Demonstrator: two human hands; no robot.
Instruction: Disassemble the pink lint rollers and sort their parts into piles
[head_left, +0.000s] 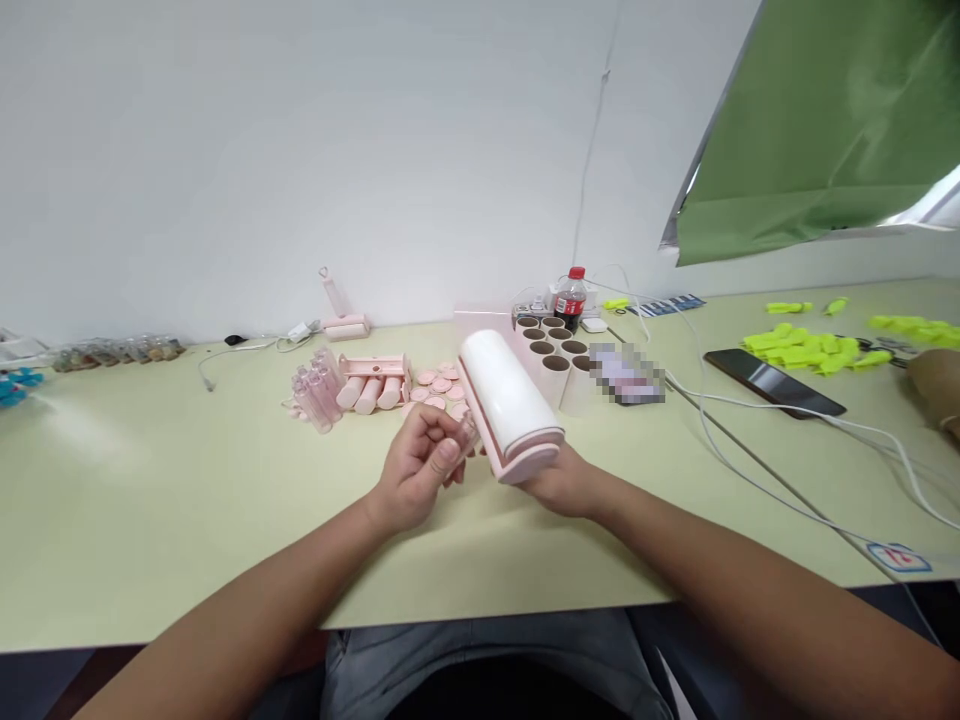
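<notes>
My right hand (564, 484) grips a pink lint roller frame with a white roll (508, 405) from below, tilted up over the pale green table (150, 520). My left hand (420, 462) is closed in a pinch on a small clear-pink handle piece (466, 432) right beside the roller's near end. Behind the hands lie pink round caps (441, 386), several clear pink tubes (315, 392) and a pink holder with white rolls (373, 380).
Cardboard tube cores (553, 352) stand behind the roller, with a cola bottle (571, 298) further back. A finished pink lint roller (341, 315) lies by the wall. A black phone (772, 382), white cables (720, 440) and yellow-green parts (806, 350) lie at the right.
</notes>
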